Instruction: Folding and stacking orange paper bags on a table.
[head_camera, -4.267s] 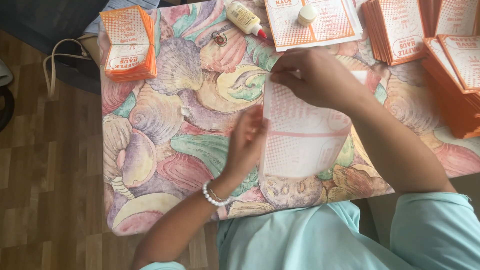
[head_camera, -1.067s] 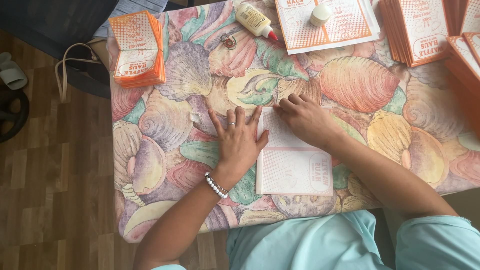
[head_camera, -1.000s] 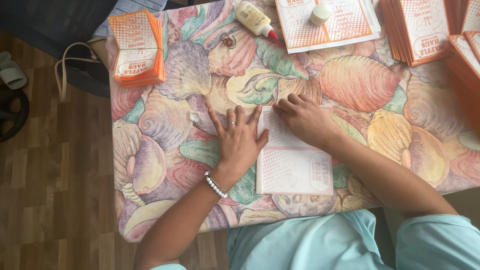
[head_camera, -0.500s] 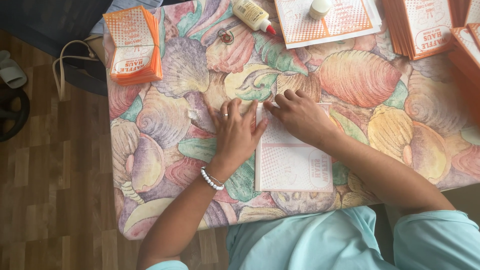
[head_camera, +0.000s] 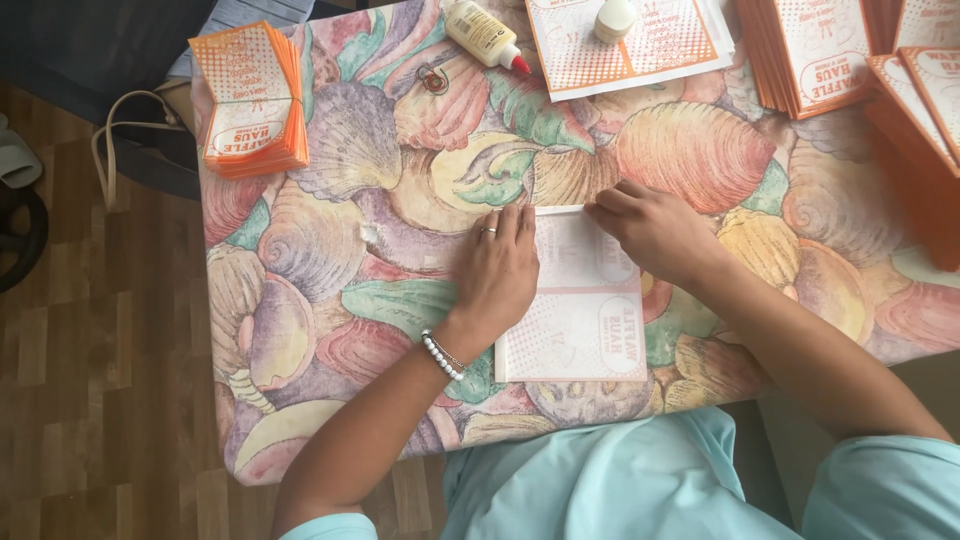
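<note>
Hands press flat on a white paper bag (head_camera: 580, 320) at the bench's (head_camera: 330, 300) six o'clock edge, the left hand (head_camera: 500, 275) splayed to pin it, the right hand's (head_camera: 655, 225) fingertips creasing its twelve o'clock fold.

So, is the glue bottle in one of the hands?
No, the glue bottle lies apart at the table's far edge; both hands press the paper bag.
</note>
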